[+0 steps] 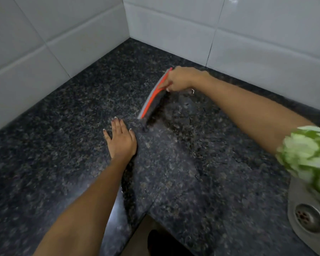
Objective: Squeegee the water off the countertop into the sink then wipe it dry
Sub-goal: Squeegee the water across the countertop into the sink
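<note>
A: Item one, squeegee (152, 96)?

B: Orange and grey, centre of the frame, blade on the counter (54, 145), running from upper right down to lower left. Right hand (179, 80) is closed round its upper end; the grip itself is hidden under the fingers.

A: Left hand (121, 139)?

B: Flat on the counter just below and left of the blade's lower end, fingers spread, holding nothing. Looks like a brace.

A: Water?

B: A wet, glossy patch to the right of the blade, centre right. Left of the blade the stone reads duller; how dry it is cannot be told.

A: Sink (303, 218)?

B: Lower right corner, steel, drain showing. A blurred green-and-white sleeve (307, 154) partly covers it.

A: Handling note?

B: Keep the blade's full edge pressed flat and even, and draw toward the lower right so the water runs ahead of it to the sink. Overlapping passes would likely avoid streaks.

A: Surface, room?

B: Dark speckled granite in an L, its front edge at bottom centre. White tiles (174, 34) on two walls meeting in a corner at top centre. No cloth in view.
</note>
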